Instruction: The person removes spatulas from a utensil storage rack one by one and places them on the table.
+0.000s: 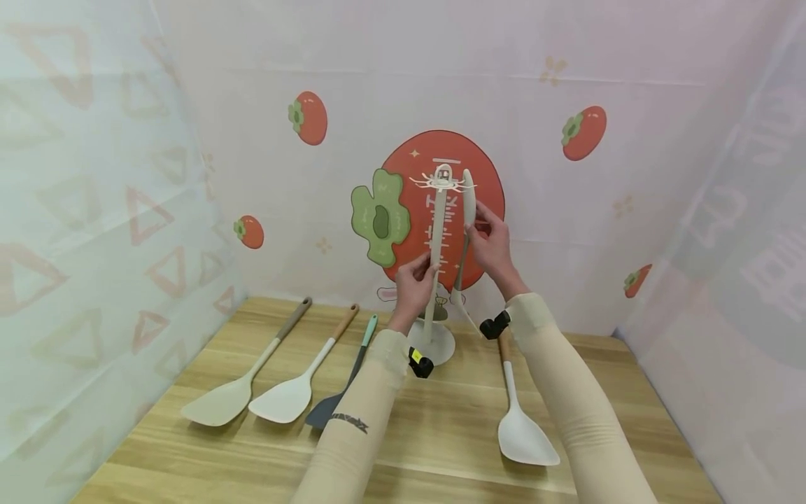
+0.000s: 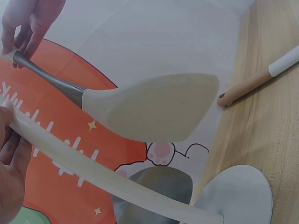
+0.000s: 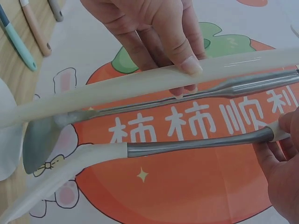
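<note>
A cream utensil stand (image 1: 439,227) has a round base (image 1: 445,344) on the table and a ring of thin hooks at its top. My left hand (image 1: 414,285) pinches its pole about midway up. In my right hand (image 1: 492,245) is the handle of a turner (image 1: 469,199), held upright just right of the pole, with the handle's top level with the hooks. Its grey metal shaft and broad cream blade (image 2: 159,107) point down, above the table. Behind the pole, a metal utensil (image 3: 243,86) with a grey head hangs; its upper end is out of the right wrist view.
On the left of the wooden table (image 1: 441,427) lie a beige turner (image 1: 217,404), a white wooden-handled turner (image 1: 283,401) and a dark turner (image 1: 324,411) with a teal handle. Another white turner (image 1: 525,441) lies at the right. A printed cloth (image 1: 252,140) hangs behind.
</note>
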Demonstrator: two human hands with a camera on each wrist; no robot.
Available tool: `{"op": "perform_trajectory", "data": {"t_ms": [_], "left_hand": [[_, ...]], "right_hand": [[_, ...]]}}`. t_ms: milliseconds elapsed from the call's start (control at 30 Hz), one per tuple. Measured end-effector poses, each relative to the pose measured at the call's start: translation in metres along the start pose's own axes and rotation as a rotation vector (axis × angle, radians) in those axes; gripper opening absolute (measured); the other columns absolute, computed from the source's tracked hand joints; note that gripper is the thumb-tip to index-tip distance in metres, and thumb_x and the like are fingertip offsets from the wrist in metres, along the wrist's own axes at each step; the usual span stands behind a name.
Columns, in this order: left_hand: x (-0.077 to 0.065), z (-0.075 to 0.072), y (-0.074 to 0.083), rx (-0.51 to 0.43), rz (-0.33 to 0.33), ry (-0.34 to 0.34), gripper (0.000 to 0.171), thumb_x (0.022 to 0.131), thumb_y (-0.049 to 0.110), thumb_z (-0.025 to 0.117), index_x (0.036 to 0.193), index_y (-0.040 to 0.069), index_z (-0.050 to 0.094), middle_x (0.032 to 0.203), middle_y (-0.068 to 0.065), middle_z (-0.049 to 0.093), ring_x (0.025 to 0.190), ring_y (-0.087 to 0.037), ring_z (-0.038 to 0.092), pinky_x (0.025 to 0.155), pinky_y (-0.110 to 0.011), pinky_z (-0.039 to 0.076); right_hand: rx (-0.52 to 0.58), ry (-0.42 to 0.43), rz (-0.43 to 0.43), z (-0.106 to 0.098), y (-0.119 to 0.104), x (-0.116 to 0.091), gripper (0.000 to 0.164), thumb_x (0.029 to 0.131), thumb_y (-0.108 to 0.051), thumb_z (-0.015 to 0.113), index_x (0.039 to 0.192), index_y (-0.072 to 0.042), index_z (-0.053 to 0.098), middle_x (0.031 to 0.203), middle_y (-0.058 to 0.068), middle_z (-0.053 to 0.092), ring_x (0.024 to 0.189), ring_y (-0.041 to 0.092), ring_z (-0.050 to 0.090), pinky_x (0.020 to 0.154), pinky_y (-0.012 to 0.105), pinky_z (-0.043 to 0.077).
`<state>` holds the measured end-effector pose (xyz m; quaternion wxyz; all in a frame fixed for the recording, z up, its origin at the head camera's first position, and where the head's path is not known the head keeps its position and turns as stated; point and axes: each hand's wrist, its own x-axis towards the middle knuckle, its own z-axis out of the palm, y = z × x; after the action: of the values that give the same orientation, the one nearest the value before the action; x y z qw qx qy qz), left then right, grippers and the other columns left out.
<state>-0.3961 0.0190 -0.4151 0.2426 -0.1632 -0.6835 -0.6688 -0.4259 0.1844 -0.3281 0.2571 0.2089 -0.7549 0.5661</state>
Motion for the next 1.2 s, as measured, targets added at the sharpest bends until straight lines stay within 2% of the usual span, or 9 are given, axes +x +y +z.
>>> {"op": "perform_trajectory", "data": {"t_ms": [200, 267, 333, 467, 533, 700, 900, 1000, 1200], "left_hand": [[-0.007, -0.003, 0.025, -0.007, 0.021, -0.009, 0.036, 0.099, -0.001, 0.062, 0.134, -0.010, 0.060, 0.129, -0.028, 0.065, 0.120, -0.037, 0.065, 0.098, -0.047, 0.056], [-0.010, -0.003, 0.036, -0.002, 0.025, -0.011, 0.035, 0.098, -0.005, 0.061, 0.132, -0.013, 0.060, 0.128, -0.031, 0.065, 0.119, -0.039, 0.065, 0.097, -0.047, 0.056], [-0.011, -0.003, 0.037, -0.004, 0.026, -0.008, 0.035, 0.098, -0.005, 0.061, 0.132, -0.013, 0.060, 0.127, -0.030, 0.065, 0.118, -0.039, 0.066, 0.096, -0.045, 0.057], [-0.012, -0.003, 0.040, 0.010, 0.021, -0.003, 0.036, 0.098, -0.005, 0.061, 0.133, -0.014, 0.059, 0.128, -0.030, 0.065, 0.119, -0.039, 0.066, 0.096, -0.043, 0.057], [-0.012, -0.002, 0.039, 0.019, 0.024, 0.004, 0.036, 0.098, -0.006, 0.061, 0.133, -0.015, 0.058, 0.128, -0.031, 0.064, 0.118, -0.038, 0.066, 0.095, -0.043, 0.057], [-0.010, -0.001, 0.035, 0.021, 0.014, 0.003, 0.037, 0.098, -0.006, 0.061, 0.134, -0.014, 0.057, 0.129, -0.031, 0.064, 0.119, -0.039, 0.065, 0.096, -0.044, 0.057], [-0.004, 0.002, 0.009, 0.013, 0.012, 0.012, 0.037, 0.099, -0.001, 0.061, 0.135, -0.008, 0.059, 0.130, -0.027, 0.065, 0.119, -0.037, 0.066, 0.097, -0.048, 0.056], [-0.001, 0.003, 0.000, 0.011, 0.012, 0.024, 0.037, 0.099, 0.002, 0.064, 0.135, -0.004, 0.061, 0.130, -0.024, 0.066, 0.118, -0.034, 0.067, 0.096, -0.045, 0.056], [0.000, 0.002, -0.001, -0.008, -0.014, 0.013, 0.039, 0.099, 0.006, 0.065, 0.137, -0.002, 0.061, 0.132, -0.020, 0.066, 0.120, -0.028, 0.067, 0.097, -0.038, 0.057]], "right_hand": [[-0.017, -0.014, 0.025, -0.003, -0.028, -0.007, 0.051, 0.101, 0.001, 0.056, 0.151, 0.000, 0.046, 0.132, 0.027, 0.059, 0.115, 0.038, 0.060, 0.100, 0.044, 0.054], [-0.026, -0.016, 0.026, -0.005, -0.035, -0.009, 0.051, 0.101, 0.002, 0.056, 0.151, 0.001, 0.046, 0.132, 0.028, 0.059, 0.114, 0.038, 0.060, 0.098, 0.042, 0.055], [-0.024, -0.020, 0.033, -0.006, -0.038, -0.010, 0.051, 0.101, 0.002, 0.055, 0.151, 0.002, 0.045, 0.132, 0.029, 0.058, 0.114, 0.040, 0.059, 0.099, 0.044, 0.054], [-0.025, -0.014, 0.044, -0.006, -0.021, -0.003, 0.051, 0.103, -0.003, 0.056, 0.153, -0.005, 0.046, 0.134, 0.024, 0.058, 0.115, 0.036, 0.059, 0.099, 0.041, 0.054], [-0.021, -0.006, 0.045, -0.005, -0.010, 0.001, 0.051, 0.104, -0.007, 0.057, 0.153, -0.009, 0.046, 0.134, 0.021, 0.059, 0.115, 0.033, 0.060, 0.100, 0.042, 0.054], [-0.017, 0.013, 0.031, -0.005, -0.003, 0.000, 0.050, 0.103, -0.009, 0.059, 0.152, -0.012, 0.049, 0.131, 0.018, 0.060, 0.112, 0.029, 0.060, 0.097, 0.036, 0.056], [-0.029, 0.022, 0.042, -0.008, 0.000, -0.003, 0.050, 0.103, -0.011, 0.059, 0.152, -0.014, 0.049, 0.131, 0.017, 0.060, 0.112, 0.028, 0.059, 0.099, 0.036, 0.056], [-0.034, 0.017, 0.046, -0.010, 0.002, -0.004, 0.051, 0.104, -0.012, 0.059, 0.153, -0.015, 0.047, 0.134, 0.017, 0.059, 0.113, 0.028, 0.059, 0.100, 0.037, 0.056], [-0.034, 0.030, 0.045, -0.015, 0.006, -0.005, 0.051, 0.103, -0.011, 0.060, 0.152, -0.013, 0.049, 0.132, 0.017, 0.060, 0.112, 0.027, 0.060, 0.098, 0.035, 0.057]]}}
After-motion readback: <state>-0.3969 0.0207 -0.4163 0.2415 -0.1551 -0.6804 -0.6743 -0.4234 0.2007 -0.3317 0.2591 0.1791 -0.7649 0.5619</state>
